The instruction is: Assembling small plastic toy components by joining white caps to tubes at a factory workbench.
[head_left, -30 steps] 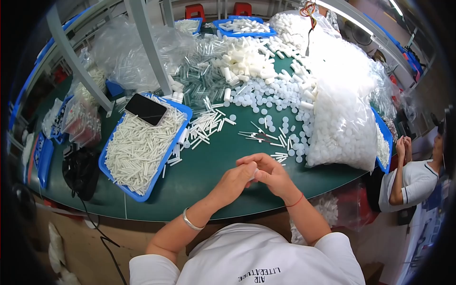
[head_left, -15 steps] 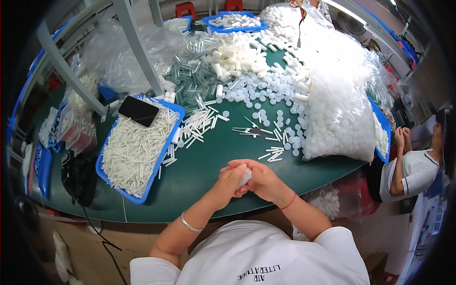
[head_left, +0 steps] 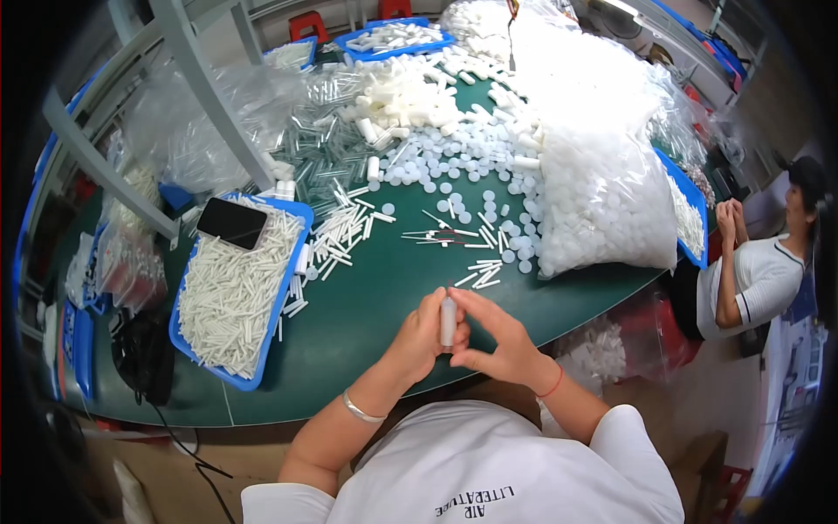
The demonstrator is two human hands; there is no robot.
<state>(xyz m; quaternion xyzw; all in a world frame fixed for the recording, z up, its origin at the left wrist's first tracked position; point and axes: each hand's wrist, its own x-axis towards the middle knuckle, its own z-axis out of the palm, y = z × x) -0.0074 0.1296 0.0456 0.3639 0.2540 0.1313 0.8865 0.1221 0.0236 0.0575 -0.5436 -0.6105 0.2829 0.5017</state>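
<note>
My left hand (head_left: pixel 421 339) is closed around a slim, whitish, translucent tube (head_left: pixel 448 321), held upright above the table's near edge. My right hand (head_left: pixel 497 341) faces it with thumb and index finger spread apart. That index fingertip is at the tube's top end and the thumb is by its lower end; whether they press on it I cannot tell. Just beyond my hands lie loose short white sticks (head_left: pixel 479 273) and a few thin tweezer-like tools (head_left: pixel 432 237). Small round translucent caps (head_left: pixel 513 229) are scattered farther right.
A blue tray (head_left: pixel 305 229) of white sticks stands at left, a black phone (head_left: pixel 231 223) on top. Clear tubes (head_left: pixel 319 148) and thick white tubes (head_left: pixel 401 96) are heaped behind. A bulging plastic bag (head_left: pixel 602 210) sits at right. Another person (head_left: pixel 755 279) sits beyond it.
My clasped hands have come apart. The right hand's fingers have spread, and the tube now shows upright in my left hand. The view has shifted slightly.
</note>
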